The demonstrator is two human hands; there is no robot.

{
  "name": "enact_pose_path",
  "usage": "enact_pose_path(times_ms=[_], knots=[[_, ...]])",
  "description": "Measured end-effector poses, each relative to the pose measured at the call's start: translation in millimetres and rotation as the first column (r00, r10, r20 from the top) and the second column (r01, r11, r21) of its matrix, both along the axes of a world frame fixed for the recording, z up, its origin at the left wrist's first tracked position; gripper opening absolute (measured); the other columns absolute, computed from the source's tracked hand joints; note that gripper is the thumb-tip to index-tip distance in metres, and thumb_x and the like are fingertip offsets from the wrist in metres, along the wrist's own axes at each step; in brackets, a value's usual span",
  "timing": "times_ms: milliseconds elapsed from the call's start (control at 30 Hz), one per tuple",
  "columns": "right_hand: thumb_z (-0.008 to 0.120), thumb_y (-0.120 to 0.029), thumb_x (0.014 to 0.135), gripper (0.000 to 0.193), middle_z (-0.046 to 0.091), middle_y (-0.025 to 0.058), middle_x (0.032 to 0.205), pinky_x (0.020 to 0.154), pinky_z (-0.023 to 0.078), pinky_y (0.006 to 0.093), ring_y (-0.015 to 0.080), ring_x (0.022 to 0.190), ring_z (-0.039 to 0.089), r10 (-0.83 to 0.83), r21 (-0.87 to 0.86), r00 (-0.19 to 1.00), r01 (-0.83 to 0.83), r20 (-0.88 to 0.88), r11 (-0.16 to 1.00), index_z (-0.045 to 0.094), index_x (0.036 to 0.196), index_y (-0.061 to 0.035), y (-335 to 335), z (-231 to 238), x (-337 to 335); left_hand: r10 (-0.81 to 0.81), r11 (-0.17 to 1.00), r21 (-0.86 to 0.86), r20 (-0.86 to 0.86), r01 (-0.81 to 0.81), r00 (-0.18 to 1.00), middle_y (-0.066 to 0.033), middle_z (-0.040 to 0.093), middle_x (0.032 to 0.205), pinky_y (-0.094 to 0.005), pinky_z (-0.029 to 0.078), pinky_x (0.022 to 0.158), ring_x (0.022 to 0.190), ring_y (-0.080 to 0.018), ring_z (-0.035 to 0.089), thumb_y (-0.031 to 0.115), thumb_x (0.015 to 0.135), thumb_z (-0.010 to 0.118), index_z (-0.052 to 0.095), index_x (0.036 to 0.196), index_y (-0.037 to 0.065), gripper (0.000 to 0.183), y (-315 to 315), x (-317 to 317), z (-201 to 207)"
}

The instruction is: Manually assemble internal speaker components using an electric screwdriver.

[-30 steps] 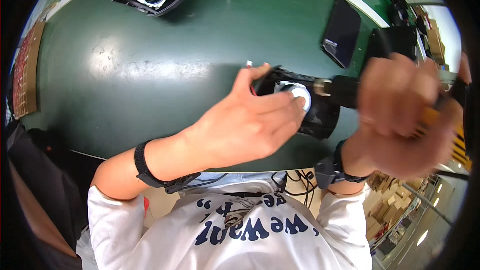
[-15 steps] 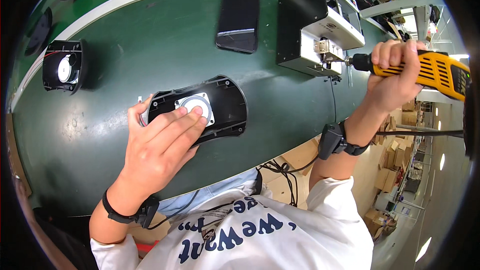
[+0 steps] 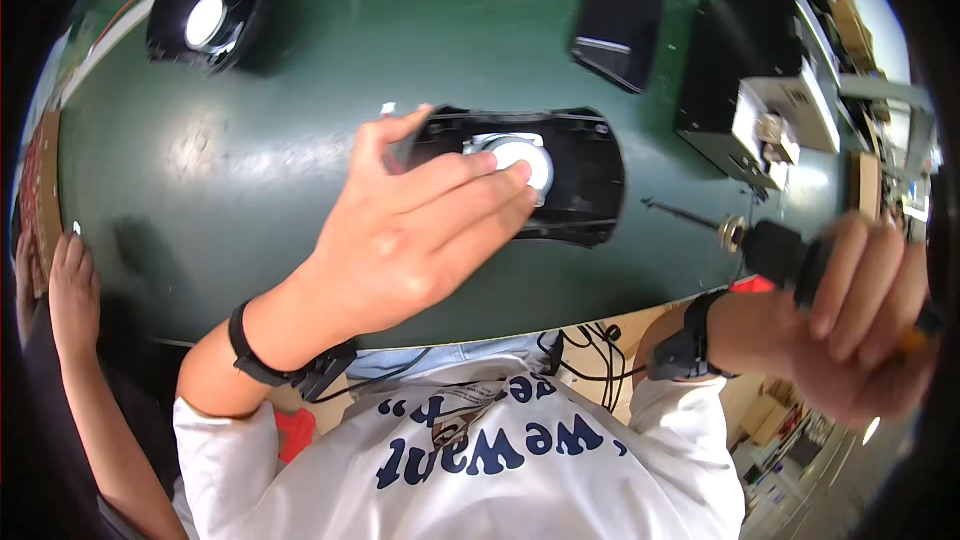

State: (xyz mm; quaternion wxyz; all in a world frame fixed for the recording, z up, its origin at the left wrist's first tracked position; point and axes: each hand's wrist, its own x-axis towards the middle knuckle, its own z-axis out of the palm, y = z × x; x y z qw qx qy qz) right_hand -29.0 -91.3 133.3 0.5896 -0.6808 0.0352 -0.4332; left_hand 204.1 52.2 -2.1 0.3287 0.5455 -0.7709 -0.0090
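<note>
My left hand (image 3: pixel 410 230) grips a black plastic speaker housing (image 3: pixel 585 175) lying open side up on the green table. Its thumb is at the housing's left end, and the fingertips press on the round white speaker (image 3: pixel 525 165) set inside. A small white connector (image 3: pixel 389 110) sticks out beside the thumb. My right hand (image 3: pixel 865 310), blurred, is closed around an electric screwdriver (image 3: pixel 775 248). The screwdriver's bit points left toward the housing, with a gap between its tip and the housing's right end. Whether a screw sits on the tip is too blurred to tell.
Beyond the right hand stands a black and white screw feeder (image 3: pixel 715 90). A black phone (image 3: pixel 620 20) lies at the back. Another housing with a speaker (image 3: pixel 207 20) is at the far left. Another person's hand (image 3: pixel 75 285) rests at the table's left edge.
My right hand has drawn the screwdriver away from the screw feeder, nearer the housing. The view has shifted, and another person's hand shows at left. My left hand still presses on the speaker.
</note>
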Motion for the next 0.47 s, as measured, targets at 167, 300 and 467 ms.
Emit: enact_pose_path(times_ms=[167, 300, 467], knots=[[0.066, -0.031, 0.097, 0.037, 0.054, -0.0035, 0.066, 0.049, 0.047, 0.0175, 0.0048, 0.048, 0.050, 0.044, -0.072, 0.994, -0.037, 0.097, 0.997, 0.055, 0.121, -0.0053, 16, -25, 32, 0.051, 0.995, -0.087, 0.031, -0.048, 0.998, 0.0019, 0.074, 0.111, -0.0531, 0.043, 0.094, 0.101, -0.0151, 0.068, 0.013, 0.072, 0.080, 0.078, 0.099, 0.010, 0.028, 1, -5, -6], [0.065, -0.031, 0.099, 0.035, 0.054, -0.0037, 0.066, 0.046, 0.046, 0.0171, 0.0050, 0.047, 0.050, -0.003, -0.089, 0.997, 0.009, 0.074, 0.996, 0.055, 0.124, -0.0089, 24, -40, 45, 0.050, 0.996, -0.080, 0.010, -0.049, 0.999, 0.0026, 0.074, 0.109, -0.0526, 0.044, 0.092, 0.101, -0.0148, 0.068, 0.014, 0.077, 0.076, 0.078, 0.098, 0.010, 0.021, 2, -6, -9], [0.065, -0.032, 0.099, 0.034, 0.053, -0.0022, 0.067, 0.042, 0.042, 0.0176, 0.0054, 0.046, 0.049, 0.051, -0.088, 0.998, -0.048, 0.026, 0.995, 0.055, 0.121, -0.0075, 22, -43, 43, 0.063, 0.992, -0.106, -0.012, -0.064, 0.998, 0.0026, 0.075, 0.111, -0.0529, 0.044, 0.092, 0.101, -0.0149, 0.068, 0.013, 0.077, 0.077, 0.078, 0.096, 0.011, 0.020, 3, -6, -13]])
